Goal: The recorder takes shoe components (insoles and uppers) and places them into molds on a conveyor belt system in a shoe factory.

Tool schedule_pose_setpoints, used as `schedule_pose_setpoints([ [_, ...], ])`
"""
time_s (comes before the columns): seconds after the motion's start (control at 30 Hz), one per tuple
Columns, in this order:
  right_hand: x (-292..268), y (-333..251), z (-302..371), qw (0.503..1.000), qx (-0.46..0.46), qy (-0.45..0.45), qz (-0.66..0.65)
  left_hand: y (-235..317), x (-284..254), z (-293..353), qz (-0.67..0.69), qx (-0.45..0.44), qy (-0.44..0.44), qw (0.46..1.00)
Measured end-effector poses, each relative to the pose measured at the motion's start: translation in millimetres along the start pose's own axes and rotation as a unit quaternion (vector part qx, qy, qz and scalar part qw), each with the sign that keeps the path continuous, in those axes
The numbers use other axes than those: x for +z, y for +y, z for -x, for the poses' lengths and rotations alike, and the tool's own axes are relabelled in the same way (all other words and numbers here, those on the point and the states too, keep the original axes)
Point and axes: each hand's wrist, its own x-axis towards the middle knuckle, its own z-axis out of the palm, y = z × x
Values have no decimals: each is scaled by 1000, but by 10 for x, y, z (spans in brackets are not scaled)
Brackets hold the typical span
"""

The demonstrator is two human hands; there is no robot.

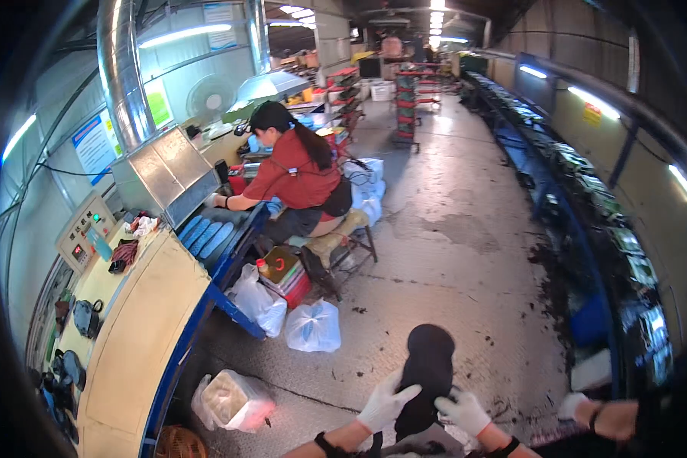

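Observation:
A long black piece shaped like a shoe sole point(427, 359) is held upright in front of me, above the floor. My left hand point(385, 404), in a white glove, grips its left edge with the thumb over it. On the opposite edge my right hand point(466, 411), also gloved in white, closes on the lower part. Its bottom end overlaps dark and grey cloth near my body. Another person's gloved hand point(574, 407) reaches in from the right, apart from the sole.
A cream conveyor table point(141, 328) curves along the left, with blue soles point(206, 235) beyond. A seated co-worker point(301, 175) in red works there. White plastic bags point(313, 327) and a bag-lined box point(235, 401) stand on the floor. A long moulding line point(588, 206) runs along the right.

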Motion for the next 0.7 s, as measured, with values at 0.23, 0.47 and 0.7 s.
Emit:
schedule_pose_setpoints([
  [0.23,-1056,-969,-2663,994,-14,-100,-31,378,-412,-2292,56,-25,115,991],
  [0.47,-1880,-1377,-5309,971,-64,-163,160,619,-1127,-4629,44,-5,134,990],
  [0.7,-2928,-2193,-6845,986,-36,-159,43,1051,-1137,-6669,53,50,153,985],
])
